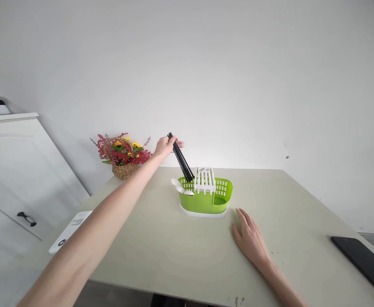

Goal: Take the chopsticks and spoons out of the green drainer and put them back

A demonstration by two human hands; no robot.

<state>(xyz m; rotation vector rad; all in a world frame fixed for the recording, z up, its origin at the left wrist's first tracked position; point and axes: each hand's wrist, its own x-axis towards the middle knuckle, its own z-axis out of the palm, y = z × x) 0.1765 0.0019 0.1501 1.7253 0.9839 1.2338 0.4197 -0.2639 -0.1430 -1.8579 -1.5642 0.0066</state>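
A bundle of black chopsticks (pixel 181 158) was held near its upper end by the left hand (pixel 165 147), the grip closed on the sticks while some fingers were stretched out past them to the right. The bundle was tilted, its upper end toward the left, and its lower ends were placed at the left-hand compartment of a green basket (pixel 202 204); whether the bottom of that compartment was touched could not be told. The basket was set upright on a white base (pixel 203 215), near the middle of a pale table (pixel 148 243). A white slotted rack (pixel 205 181) was mounted across the basket's middle, and three white spoons (pixel 179 189) were seen at its left front edge, their bowls outward. Nothing was gripped by the right hand (pixel 249 238), which was laid palm down on the table, just beside the right end of the base, its fingers loosely extended. Farther back on the left, a wicker basket (pixel 125 171) was filled with red and yellow flowers (pixel 123 150). A white device (pixel 70 231) was partly covered by the left forearm, and a flat black object (pixel 362 264) was seen at the table's right side.
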